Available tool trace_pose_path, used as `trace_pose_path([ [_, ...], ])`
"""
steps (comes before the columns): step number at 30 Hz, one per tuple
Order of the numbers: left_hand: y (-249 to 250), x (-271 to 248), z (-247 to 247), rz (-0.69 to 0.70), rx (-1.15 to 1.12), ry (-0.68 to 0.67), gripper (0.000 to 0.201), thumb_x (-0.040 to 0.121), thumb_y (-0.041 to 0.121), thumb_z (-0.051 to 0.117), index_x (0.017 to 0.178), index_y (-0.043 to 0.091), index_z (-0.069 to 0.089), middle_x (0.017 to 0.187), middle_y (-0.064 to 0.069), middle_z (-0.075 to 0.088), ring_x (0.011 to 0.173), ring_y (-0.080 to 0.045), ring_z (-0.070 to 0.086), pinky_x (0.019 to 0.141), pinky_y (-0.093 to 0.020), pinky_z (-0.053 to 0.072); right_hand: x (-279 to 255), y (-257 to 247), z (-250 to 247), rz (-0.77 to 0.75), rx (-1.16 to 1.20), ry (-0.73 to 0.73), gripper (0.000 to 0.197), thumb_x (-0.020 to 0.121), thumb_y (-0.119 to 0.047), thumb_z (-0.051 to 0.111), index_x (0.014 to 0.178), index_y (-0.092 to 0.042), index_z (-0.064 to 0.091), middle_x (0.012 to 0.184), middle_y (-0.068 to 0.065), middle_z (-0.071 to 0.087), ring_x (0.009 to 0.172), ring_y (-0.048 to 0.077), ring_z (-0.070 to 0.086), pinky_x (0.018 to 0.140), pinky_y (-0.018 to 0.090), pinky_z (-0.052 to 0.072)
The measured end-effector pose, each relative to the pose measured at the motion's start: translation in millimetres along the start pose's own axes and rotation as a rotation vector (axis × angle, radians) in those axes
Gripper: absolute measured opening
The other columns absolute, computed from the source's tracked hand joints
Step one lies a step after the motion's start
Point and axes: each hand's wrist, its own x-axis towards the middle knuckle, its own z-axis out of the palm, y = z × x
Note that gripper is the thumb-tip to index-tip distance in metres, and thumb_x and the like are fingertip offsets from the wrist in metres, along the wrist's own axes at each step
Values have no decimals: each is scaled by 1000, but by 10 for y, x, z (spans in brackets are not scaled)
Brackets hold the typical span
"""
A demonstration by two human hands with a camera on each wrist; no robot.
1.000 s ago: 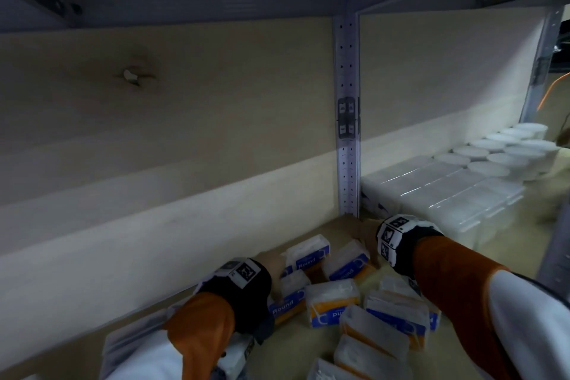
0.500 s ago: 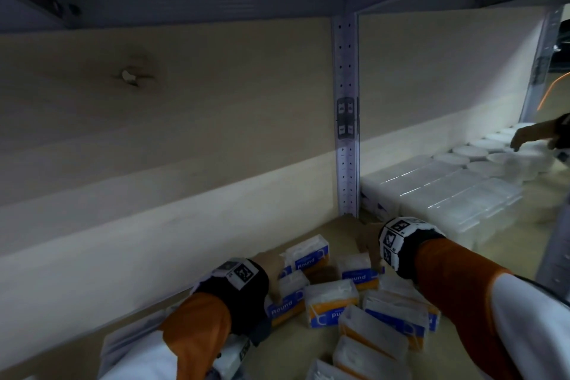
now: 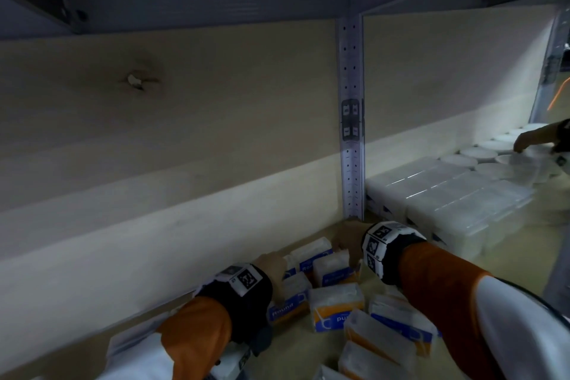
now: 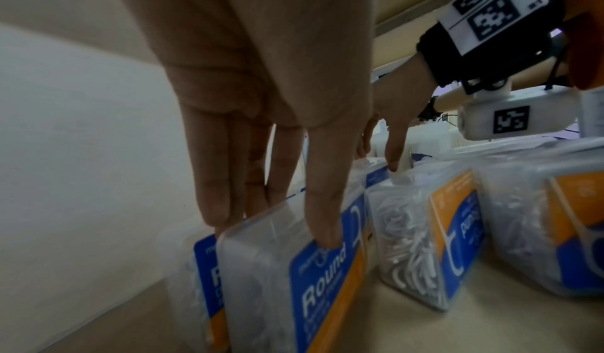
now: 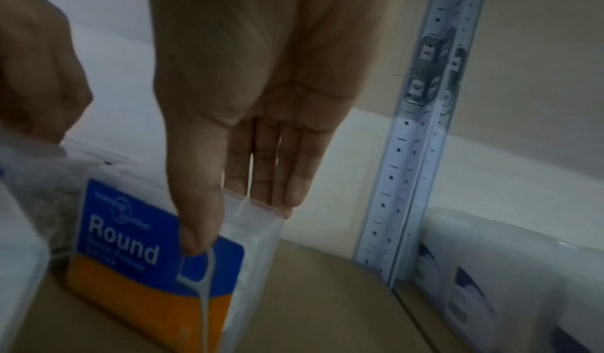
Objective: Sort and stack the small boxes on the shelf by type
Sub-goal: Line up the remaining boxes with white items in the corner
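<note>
while each hand pinches an upright box, left hand (image 4: 261, 95) and right hand (image 5: 248, 105) work on a wooden shelf (image 3: 290, 358).

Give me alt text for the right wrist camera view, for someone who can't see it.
A right hand pinches the top of a small clear plastic box with a blue and orange label reading "Round", thumb on the label side and fingers behind, standing on a wooden shelf. A perforated metal shelf post rises to the right, and the left hand shows at the left edge.
</note>
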Motion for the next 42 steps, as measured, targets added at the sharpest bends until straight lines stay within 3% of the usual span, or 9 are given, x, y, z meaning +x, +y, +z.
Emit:
trace_pose_path([
  [2,1,12,-42,24,-9,-23,27,90,14,61,68,14,45,93,-24,57,109,-20,55,46,-17,36,1,-42,-56,-15,33,37,59,78,-22,72,133,-13,52,137,12,49,123,29,50,99,35,43],
  [5,-35,24,-52,47,51,9,44,89,14,62,57,17,31,61,-3,32,93,-18,50,42,-18,33,47,-101,-29,-42,55,45,58,74,-21,73,129,-14,55,133,11,53,118,29,54,96,33,45],
  [10,-29,-27,-55,39,104,20,46,88,15,63,55,15,31,65,-14,44,112,-30,60,71,-22,36,11,-168,-95,-45,84,52,53,78,-19,70,128,-11,56,132,12,55,116,30,55,95,33,45],
  [17,-70,48,-10,69,53,36,45,87,14,64,55,16,32,58,-2,31,84,-19,52,45,-18,27,44,-172,-81,-44,96,46,55,78,-17,71,130,-11,54,135,12,51,121,30,52,97,34,45],
  [24,-54,39,-10,38,61,50,44,89,17,62,56,16,33,59,-3,32,109,-29,62,70,-23,36,53,-193,-109,-46,93,30,57,80,-16,71,133,-12,52,136,12,51,122,29,51,97,33,44],
  [30,-93,44,-15,56,53,63,49,86,18,66,54,13,30,117,-23,63,111,-31,61,90,-35,49,79,-180,-47,-11,130,62,48,80,-22,69,126,-17,56,131,9,52,118,29,52,92,32,44],
  [35,-136,76,6,40,-1,48,37,85,18,68,59,13,42,105,-28,62,113,-31,60,85,-35,49,123,-162,-9,7,130,80,42,82,-25,62,123,-17,57,132,8,51,117,27,53,92,31,41],
  [39,-170,102,56,28,-41,54,42,86,20,67,117,-6,58,126,-18,58,115,-29,57,94,-32,47,129,-158,1,-1,95,102,43,73,-30,64,116,-25,59,124,4,56,107,26,57,81,29,41],
  [42,-191,102,55,47,-30,69,41,87,20,65,117,-8,59,123,-20,60,113,-30,59,94,-34,47,74,-186,-31,2,105,94,45,76,-26,67,119,-23,58,126,4,55,111,24,57,83,27,40],
])
